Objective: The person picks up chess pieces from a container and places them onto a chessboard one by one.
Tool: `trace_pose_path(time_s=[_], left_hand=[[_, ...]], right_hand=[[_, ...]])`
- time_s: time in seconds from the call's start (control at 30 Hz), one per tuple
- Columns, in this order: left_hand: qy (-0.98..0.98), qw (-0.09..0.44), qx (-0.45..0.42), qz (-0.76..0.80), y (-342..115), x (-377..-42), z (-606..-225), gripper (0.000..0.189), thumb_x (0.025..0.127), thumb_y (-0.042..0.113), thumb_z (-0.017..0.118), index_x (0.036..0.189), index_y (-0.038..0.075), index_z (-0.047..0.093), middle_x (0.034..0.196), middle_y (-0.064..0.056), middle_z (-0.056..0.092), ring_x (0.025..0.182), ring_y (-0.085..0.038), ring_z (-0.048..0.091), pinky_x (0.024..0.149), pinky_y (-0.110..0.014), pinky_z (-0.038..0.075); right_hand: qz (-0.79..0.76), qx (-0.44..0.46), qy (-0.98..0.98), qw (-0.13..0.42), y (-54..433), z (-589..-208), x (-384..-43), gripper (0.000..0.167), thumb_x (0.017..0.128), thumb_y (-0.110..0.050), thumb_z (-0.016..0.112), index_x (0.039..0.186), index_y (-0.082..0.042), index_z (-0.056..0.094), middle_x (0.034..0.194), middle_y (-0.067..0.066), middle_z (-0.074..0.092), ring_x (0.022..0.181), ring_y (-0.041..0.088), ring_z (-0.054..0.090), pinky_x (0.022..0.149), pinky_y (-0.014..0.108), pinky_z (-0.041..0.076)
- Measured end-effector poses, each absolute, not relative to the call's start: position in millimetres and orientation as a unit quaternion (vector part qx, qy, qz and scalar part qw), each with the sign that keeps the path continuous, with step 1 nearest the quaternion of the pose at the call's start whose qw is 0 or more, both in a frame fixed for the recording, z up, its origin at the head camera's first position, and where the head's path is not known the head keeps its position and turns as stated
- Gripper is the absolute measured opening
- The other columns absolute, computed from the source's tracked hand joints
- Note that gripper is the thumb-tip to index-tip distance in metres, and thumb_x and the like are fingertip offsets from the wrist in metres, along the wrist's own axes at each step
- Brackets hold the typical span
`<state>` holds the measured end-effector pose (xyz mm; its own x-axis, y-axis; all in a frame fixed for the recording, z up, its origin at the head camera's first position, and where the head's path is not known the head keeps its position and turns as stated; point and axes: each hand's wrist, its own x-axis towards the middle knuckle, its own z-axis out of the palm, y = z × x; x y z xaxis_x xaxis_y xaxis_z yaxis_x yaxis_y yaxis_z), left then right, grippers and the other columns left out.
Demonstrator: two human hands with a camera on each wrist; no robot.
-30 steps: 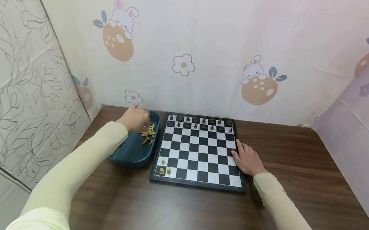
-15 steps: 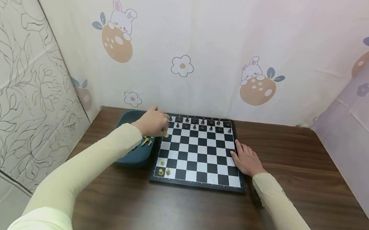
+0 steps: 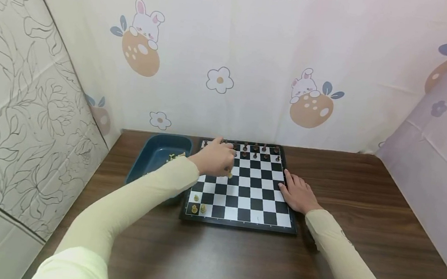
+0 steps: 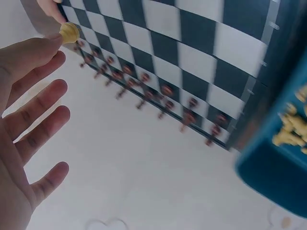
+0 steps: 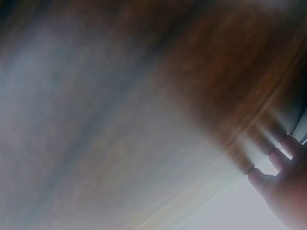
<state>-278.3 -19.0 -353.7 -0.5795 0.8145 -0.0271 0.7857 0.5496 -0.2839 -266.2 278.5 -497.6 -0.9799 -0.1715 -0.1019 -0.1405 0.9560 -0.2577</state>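
Note:
Over the left part of the chessboard [image 3: 256, 194] is my left hand [image 3: 215, 158]. It pinches a pale yellow chess piece [image 4: 69, 32] between thumb and index finger, and the other fingers are spread apart in the left wrist view. My right hand [image 3: 300, 195] rests flat at the board's right edge, fingers extended. Three yellow pieces, including a corner piece [image 3: 194, 209], stand at the near left corner. Dark red pieces [image 3: 255, 148] fill two rows along the far side, partly hidden by my left hand.
Left of the board stands a blue tray [image 3: 160, 150] with several yellow pieces [image 4: 290, 127] lying in it. My left sleeve covers part of it. A brown wooden table [image 3: 210, 257] carries everything, and a printed curtain [image 3: 252, 106] hangs behind.
My left hand has gone from the tray rightward to above the board, bringing a yellow chess piece with it. The right hand stays in place.

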Motion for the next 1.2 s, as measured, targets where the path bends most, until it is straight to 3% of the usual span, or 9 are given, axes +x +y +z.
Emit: trace_pose_path(time_s=[0.1, 0.33, 0.73, 0.83, 1.0, 1.2], left_hand=[[-0.869, 0.052, -0.475, 0.123, -1.0, -274.4, -357.1, 0.016, 0.080, 0.044, 0.073, 0.084, 0.028, 0.077, 0.092, 0.013, 0.065, 0.088, -0.010, 0.050, 0.086, -0.037, 0.036], [-0.848, 0.033, -0.516, 0.119, 41.0, -261.4, -373.8, 0.018, 0.081, 0.046, 0.071, 0.088, 0.031, 0.076, 0.103, 0.012, 0.066, 0.101, -0.011, 0.052, 0.099, -0.044, 0.034], [-0.815, 0.037, -0.560, 0.143, 93.3, -239.8, -387.6, 0.014, 0.087, 0.041, 0.066, 0.089, 0.031, 0.076, 0.113, 0.014, 0.065, 0.102, -0.010, 0.052, 0.093, -0.040, 0.035], [-0.811, 0.042, -0.567, 0.140, 103.6, -236.5, -394.5, 0.015, 0.087, 0.042, 0.066, 0.087, 0.032, 0.076, 0.108, 0.015, 0.066, 0.105, -0.009, 0.052, 0.095, -0.041, 0.035], [-0.807, 0.056, -0.570, 0.144, 116.5, -231.4, -406.5, 0.015, 0.090, 0.036, 0.062, 0.087, 0.031, 0.076, 0.095, 0.014, 0.068, 0.096, -0.007, 0.056, 0.089, -0.036, 0.037], [-0.810, 0.072, -0.561, 0.158, 125.8, -227.4, -415.9, 0.016, 0.090, 0.038, 0.061, 0.094, 0.030, 0.075, 0.098, 0.012, 0.068, 0.095, -0.009, 0.056, 0.088, -0.035, 0.036]], right_hand=[[-0.125, -0.079, 0.987, 0.062, 278.8, -497.7, -266.4, 0.067, 0.102, -0.041, 0.028, 0.150, 0.002, 0.011, 0.146, 0.032, 0.023, 0.133, 0.048, 0.022, 0.106, 0.060, 0.016], [-0.125, -0.081, 0.987, 0.062, 279.4, -498.0, -266.6, 0.067, 0.102, -0.041, 0.028, 0.150, 0.002, 0.012, 0.146, 0.032, 0.025, 0.133, 0.048, 0.023, 0.106, 0.061, 0.017], [-0.116, -0.093, 0.987, 0.065, 281.4, -497.0, -267.5, 0.067, 0.102, -0.043, 0.026, 0.151, 0.001, 0.011, 0.147, 0.032, 0.024, 0.134, 0.049, 0.021, 0.106, 0.062, 0.016], [-0.116, -0.103, 0.986, 0.067, 282.6, -495.6, -266.9, 0.065, 0.101, -0.036, 0.032, 0.151, 0.001, 0.011, 0.147, 0.031, 0.023, 0.134, 0.048, 0.021, 0.106, 0.061, 0.016], [-0.114, -0.118, 0.984, 0.066, 282.1, -493.2, -263.3, 0.069, 0.098, -0.033, 0.040, 0.150, 0.002, 0.011, 0.147, 0.031, 0.023, 0.133, 0.047, 0.021, 0.106, 0.062, 0.017], [-0.110, -0.129, 0.984, 0.044, 281.7, -489.9, -259.5, 0.065, 0.098, -0.028, 0.042, 0.148, 0.004, 0.017, 0.144, 0.032, 0.028, 0.131, 0.048, 0.026, 0.104, 0.062, 0.021]])
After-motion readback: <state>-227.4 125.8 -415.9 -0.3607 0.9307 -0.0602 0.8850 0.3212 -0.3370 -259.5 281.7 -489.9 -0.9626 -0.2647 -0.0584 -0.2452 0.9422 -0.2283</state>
